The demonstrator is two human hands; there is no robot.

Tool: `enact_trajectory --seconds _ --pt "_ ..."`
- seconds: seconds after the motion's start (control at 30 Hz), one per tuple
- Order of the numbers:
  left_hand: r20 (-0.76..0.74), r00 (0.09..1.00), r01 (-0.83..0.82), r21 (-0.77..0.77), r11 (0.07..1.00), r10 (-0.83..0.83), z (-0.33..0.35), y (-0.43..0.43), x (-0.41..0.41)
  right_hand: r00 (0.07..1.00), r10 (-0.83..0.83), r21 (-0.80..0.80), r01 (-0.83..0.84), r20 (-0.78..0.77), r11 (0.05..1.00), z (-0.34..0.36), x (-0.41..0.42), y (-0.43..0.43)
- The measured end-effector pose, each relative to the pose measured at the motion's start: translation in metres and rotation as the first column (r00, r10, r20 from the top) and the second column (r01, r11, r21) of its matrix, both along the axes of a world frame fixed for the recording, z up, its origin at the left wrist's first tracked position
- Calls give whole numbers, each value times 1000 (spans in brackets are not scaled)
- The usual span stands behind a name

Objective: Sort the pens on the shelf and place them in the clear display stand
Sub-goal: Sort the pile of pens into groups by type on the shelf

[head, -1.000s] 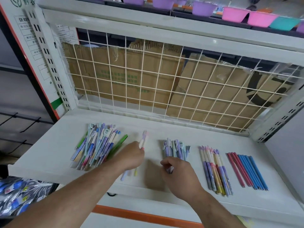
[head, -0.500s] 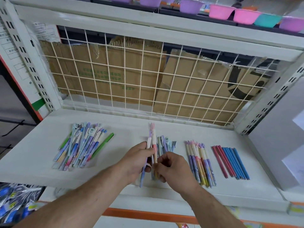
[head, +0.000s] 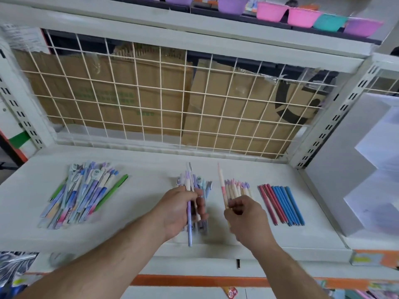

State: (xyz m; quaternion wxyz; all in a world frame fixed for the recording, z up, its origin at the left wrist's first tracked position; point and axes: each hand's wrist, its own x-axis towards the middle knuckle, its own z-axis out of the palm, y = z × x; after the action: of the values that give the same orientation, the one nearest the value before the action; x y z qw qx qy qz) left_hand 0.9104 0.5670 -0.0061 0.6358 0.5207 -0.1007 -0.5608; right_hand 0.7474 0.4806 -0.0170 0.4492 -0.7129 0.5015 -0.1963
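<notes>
On the white shelf (head: 140,201) lie several groups of pens. A mixed pile of pens (head: 79,193) sits at the left. My left hand (head: 179,210) is shut on a few pens, a purple pen (head: 189,225) among them, held above a small middle group (head: 203,184). My right hand (head: 246,216) pinches one pink and cream pen (head: 222,186), which points away from me over the pastel pen group (head: 237,188). Red and blue pens (head: 280,203) lie in a neat row at the right. No clear display stand can be made out with certainty.
A white wire grid (head: 172,104) with cardboard behind it closes the back of the shelf. Coloured bowls (head: 302,16) stand on the shelf above. A white stepped unit (head: 367,160) fills the right side. Packaged goods (head: 15,268) hang below left.
My hands have come apart: the right hand has carried one pink pen rightward toward the pastel group. The left hand keeps the other pens. The camera has swung right.
</notes>
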Motion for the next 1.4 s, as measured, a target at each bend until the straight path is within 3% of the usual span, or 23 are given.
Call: enact_trajectory --seconds 0.17,0.37,0.47,0.63,0.87,1.13,1.4 --pt "-3 1000 -8 24 1000 8 -3 -14 -12 987 -67 -130 48 -147 990 -2 -26 -21" --pt "-49 999 12 60 998 -9 0 -26 -27 978 -70 -99 51 -197 994 -6 -39 -28" --pt "-98 995 32 79 996 -24 1 -33 -33 989 -15 -146 -7 -147 989 -1 -39 -24" --pt "-157 988 9 64 998 1 2 -42 -43 977 215 -70 -214 2 974 5 -30 -5" --pt "-197 973 -118 13 993 119 -1 -48 -55 959 281 -46 -283 -42 958 2 -23 6" --pt "-32 988 -150 53 987 152 -10 -46 -53 993 116 -67 -117 -5 991 4 -34 -5" --pt "126 988 -110 162 981 90 -19 -42 -46 976 5 -136 -36 -219 990 -2 -37 -29"
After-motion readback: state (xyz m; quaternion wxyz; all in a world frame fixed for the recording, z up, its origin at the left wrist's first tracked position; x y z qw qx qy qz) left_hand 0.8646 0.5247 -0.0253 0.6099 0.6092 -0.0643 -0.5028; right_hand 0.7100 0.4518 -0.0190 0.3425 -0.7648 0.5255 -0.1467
